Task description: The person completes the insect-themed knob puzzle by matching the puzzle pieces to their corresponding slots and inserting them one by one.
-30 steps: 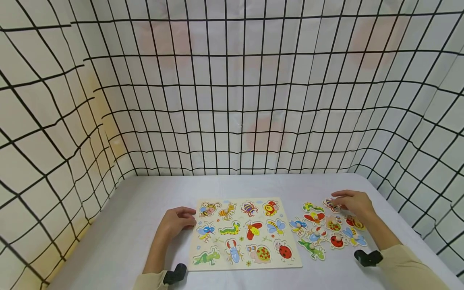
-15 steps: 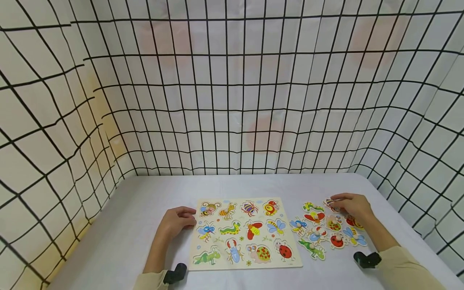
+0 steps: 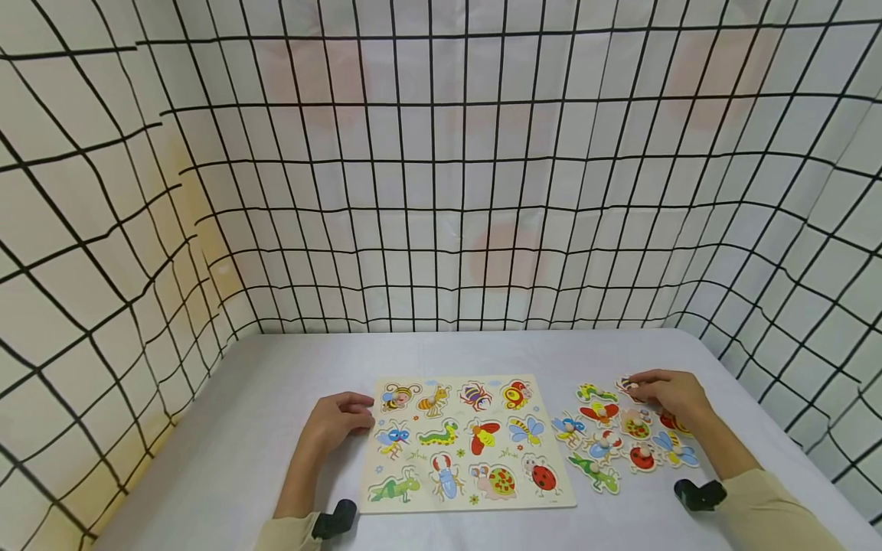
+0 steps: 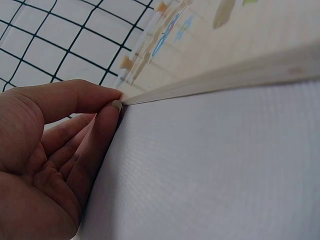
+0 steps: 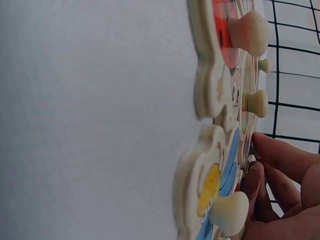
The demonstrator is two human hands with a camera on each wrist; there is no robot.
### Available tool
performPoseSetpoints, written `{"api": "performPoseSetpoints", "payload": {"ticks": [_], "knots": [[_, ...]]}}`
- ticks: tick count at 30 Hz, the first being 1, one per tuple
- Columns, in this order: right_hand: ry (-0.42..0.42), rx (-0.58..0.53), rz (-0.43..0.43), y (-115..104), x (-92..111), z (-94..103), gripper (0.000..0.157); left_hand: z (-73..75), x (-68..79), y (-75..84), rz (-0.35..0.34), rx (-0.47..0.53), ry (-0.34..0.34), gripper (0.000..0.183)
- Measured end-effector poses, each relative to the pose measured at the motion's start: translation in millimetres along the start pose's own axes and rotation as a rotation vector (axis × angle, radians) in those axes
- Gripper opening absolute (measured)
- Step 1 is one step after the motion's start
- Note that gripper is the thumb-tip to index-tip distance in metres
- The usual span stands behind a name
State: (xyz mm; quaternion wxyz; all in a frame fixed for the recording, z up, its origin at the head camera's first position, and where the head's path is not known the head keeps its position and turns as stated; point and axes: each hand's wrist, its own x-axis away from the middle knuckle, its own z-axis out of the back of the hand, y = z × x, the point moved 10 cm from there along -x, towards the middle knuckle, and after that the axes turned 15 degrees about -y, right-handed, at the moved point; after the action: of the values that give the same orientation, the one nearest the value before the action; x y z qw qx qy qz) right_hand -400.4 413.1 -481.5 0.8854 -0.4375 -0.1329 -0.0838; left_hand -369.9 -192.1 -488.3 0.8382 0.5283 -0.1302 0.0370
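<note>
A cream puzzle board (image 3: 410,459) printed with insects lies flat on the white table. My left hand (image 3: 335,421) holds its left edge, thumb and finger meeting at the rim in the left wrist view. To the board's right lies a cluster of insect puzzle pieces with wooden knobs, among them a ladybug piece (image 3: 642,458) and a grasshopper piece (image 3: 596,476). At the cluster's far side my right hand (image 3: 671,392) pinches a dark-striped puzzle piece (image 3: 625,383), mostly covered by the fingers. In the right wrist view the fingertips are close together, partly behind other pieces.
A caterpillar piece (image 3: 596,393), a red-winged insect piece (image 3: 599,413) and a snail piece (image 3: 635,425) lie close together, some touching. White walls with a black grid (image 3: 448,184) stand behind the table and on both sides.
My right hand has shifted slightly down onto the dark-striped puzzle piece and covers more of it. The left hand and the board stay in place.
</note>
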Motion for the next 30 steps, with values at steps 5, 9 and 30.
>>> {"api": "performPoseSetpoints", "payload": {"ticks": [5, 9, 30], "knots": [[0.003, 0.010, -0.008, 1.5, -2.4, 1.0, 0.051, 0.8, -0.2, -0.4, 0.005, 0.003, 0.005, 0.028], [0.013, 0.014, -0.019, 2.2, -2.0, 1.7, 0.050, 0.9, 0.0, -0.3, 0.008, 0.001, 0.003, 0.027], [0.009, 0.054, -0.003, -0.8, -2.1, 1.2, 0.047, 0.1, -3.3, -3.2, 0.021, 0.011, 0.012, 0.026]]}}
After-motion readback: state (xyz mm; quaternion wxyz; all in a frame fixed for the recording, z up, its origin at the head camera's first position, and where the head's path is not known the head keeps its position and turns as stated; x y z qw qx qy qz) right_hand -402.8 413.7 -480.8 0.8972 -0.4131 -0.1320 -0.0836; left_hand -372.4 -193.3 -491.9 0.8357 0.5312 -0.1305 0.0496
